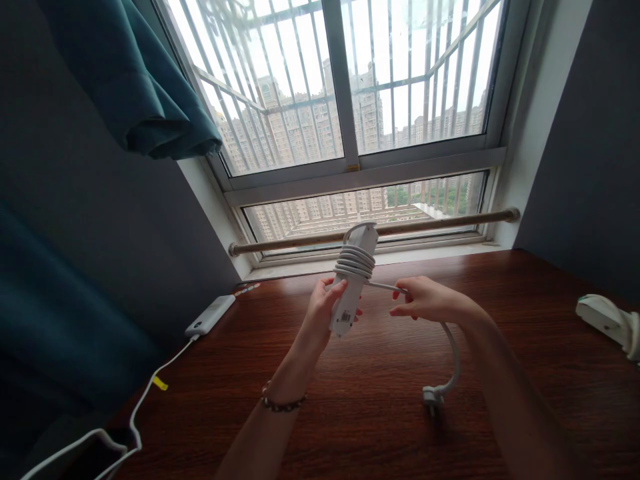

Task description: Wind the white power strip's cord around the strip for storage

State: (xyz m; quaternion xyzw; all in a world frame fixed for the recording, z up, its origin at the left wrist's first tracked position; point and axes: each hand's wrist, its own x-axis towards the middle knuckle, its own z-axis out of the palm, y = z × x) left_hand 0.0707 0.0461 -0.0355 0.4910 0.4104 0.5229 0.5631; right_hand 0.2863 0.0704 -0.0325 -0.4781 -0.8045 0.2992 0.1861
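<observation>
A teal curtain (145,93) hangs at the left of the window (344,100).

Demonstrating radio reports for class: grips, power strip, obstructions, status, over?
Left grip around power strip. Right grip holding cord. Cord partly wound, plug free. No obstruction seen.

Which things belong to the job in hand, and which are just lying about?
Job: white power strip in the left hand; cord wound around it, in the right hand; plug.

Lying about: white box, white cable, yellow tag, pale object at the right edge.
</observation>
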